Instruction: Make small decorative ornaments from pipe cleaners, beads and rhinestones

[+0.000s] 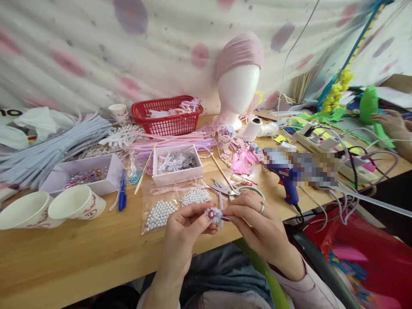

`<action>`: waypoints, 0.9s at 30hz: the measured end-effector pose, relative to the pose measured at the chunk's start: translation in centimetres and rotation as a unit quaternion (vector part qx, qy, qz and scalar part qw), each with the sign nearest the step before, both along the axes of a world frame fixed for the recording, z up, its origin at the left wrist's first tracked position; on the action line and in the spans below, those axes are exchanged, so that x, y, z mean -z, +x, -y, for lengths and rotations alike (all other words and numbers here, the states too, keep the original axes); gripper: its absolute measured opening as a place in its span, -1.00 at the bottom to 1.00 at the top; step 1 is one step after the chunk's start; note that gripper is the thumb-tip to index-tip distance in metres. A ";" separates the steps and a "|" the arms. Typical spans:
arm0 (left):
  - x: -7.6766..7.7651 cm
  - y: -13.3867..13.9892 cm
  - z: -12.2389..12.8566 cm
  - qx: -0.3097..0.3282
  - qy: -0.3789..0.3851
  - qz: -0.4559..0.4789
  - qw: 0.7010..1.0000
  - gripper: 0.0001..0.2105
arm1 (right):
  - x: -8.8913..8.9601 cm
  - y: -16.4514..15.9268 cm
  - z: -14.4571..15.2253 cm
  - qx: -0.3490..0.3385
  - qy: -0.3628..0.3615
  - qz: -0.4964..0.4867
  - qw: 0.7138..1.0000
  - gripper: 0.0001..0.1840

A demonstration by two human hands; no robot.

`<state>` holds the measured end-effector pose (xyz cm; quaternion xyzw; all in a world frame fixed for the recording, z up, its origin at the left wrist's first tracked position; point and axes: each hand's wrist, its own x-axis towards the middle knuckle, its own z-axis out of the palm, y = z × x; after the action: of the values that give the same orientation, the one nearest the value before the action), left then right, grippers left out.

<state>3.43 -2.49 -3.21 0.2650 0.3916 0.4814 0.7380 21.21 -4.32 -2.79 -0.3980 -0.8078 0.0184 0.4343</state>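
Observation:
My left hand (189,227) pinches a small fuzzy lavender-grey flower (217,216) with a shiny dark pink bead (211,214) at its middle. On the other side of the flower, the fingers of my right hand (262,227) are closed on its edge; a ring sits on one finger. Just behind my hands lie scissors (222,187), partly hidden by my right hand. A plastic bag of white pearl beads (161,214) lies left of the flower. Beside the scissors is a thin wooden stick (222,171).
A blue glue gun (286,180) stands at the right, near power strips (341,161) and tangled cables. White boxes (177,177), paper cups (77,204), fuzzy stems (54,146), a red basket (170,122) and a foam head (238,86) crowd the table. Another person's hand (392,128) is far right.

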 end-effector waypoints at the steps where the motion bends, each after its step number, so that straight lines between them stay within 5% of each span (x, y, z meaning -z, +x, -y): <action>1: -0.1 0.0 0.0 0.002 -0.003 0.000 1.000 -0.84 | 0.1 0.0 0.0 -0.001 0.012 0.006 1.000 -0.82; 9: -0.8 0.1 -0.2 0.009 -0.068 0.011 0.998 -0.79 | 0.4 -0.4 0.5 -0.014 0.115 0.023 0.993 -0.71; 12: -0.5 -0.1 -0.2 -0.001 -0.044 0.011 0.999 -0.82 | 0.4 -0.4 0.8 0.006 0.042 -0.075 0.996 -0.74; 15: -0.5 -0.1 0.0 -0.018 0.015 -0.024 0.999 -0.87 | 0.5 -0.7 1.0 0.009 -0.123 -0.145 0.982 -0.90; 18: -0.9 0.3 0.6 -0.041 0.067 -0.064 0.995 -0.91 | 0.7 -1.4 1.0 -0.032 -0.232 -0.136 0.963 -0.75; 27: -0.5 1.0 1.2 0.030 0.076 -0.116 0.990 -0.70 | 2.0 -2.9 1.1 -0.046 -0.239 -0.189 0.951 -0.72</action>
<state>4.40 -3.73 -2.75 0.3861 0.4290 0.4531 0.6794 18.29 -5.45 -4.79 -0.4417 -0.7002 0.3062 0.4700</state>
